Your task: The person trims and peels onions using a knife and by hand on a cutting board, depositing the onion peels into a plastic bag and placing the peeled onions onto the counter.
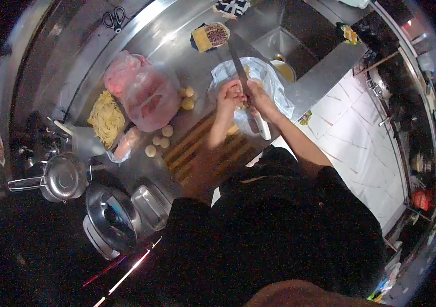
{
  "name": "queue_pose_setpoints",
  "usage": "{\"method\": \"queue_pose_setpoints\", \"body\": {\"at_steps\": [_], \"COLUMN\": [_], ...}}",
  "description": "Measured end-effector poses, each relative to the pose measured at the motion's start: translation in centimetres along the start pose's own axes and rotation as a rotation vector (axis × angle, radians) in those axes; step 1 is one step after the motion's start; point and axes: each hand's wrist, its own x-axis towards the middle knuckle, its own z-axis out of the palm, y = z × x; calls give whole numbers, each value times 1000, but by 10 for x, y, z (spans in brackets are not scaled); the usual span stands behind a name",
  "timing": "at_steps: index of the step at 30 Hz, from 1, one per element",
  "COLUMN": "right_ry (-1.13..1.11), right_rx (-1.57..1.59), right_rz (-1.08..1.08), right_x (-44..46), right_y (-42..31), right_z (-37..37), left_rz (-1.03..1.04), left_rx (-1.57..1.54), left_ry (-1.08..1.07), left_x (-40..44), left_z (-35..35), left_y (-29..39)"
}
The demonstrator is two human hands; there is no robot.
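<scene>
In my right hand [261, 99] is a large knife [262, 127], gripped around the blade just past its white handle. The dark blade points away from me, up the counter. My left hand [229, 96] is closed beside the blade, its fingers curled round a small pale-brown lump [242, 104], mostly hidden by them. Both hands are above a whitish plastic bag [280, 97] spread on the counter. Just left of the bag and nearer my body lies a striped wooden cutting board [189, 148], partly covered by my left forearm.
Several round, pale-yellow potato-like pieces [187, 104] lie left of the board. Beyond them are a pink plastic bag [149, 100] and a heap of pale-yellow strips [106, 120]. A steel bowl [110, 217], metal tray [151, 204] and strainer [64, 176] stand lower left.
</scene>
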Motion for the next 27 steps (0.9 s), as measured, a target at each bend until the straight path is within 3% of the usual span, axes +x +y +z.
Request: {"method": "queue_pose_setpoints", "body": {"at_steps": [4, 7, 10, 13, 16, 22, 24, 27], "right_ry": [-132, -184, -205, -254, -222, -208, -218, 42], "right_rx": [-122, -89, 24, 127, 254, 364, 378, -282], "right_rz": [26, 3, 25, 110, 138, 179, 185, -106], "right_x": [1, -10, -25, -27, -25, -3, -2, 4], "right_y": [-7, -31, -61, -68, -65, -29, -23, -6], "right_z": [-4, 2, 14, 15, 15, -8, -13, -20], "left_rz": [70, 78, -80, -80, -32, 150, 200, 366], "left_rx": [226, 332, -149, -509, -382, 230, 290, 493], "left_ry": [283, 303, 76, -244, -100, -53, -83, -73], "left_x": [-9, -14, -28, -21, -14, -11, -9, -6], "left_z": [-17, -27, -10, -2, 8, 11, 11, 8], "left_y": [6, 8, 30, 35, 37, 37, 34, 27]}}
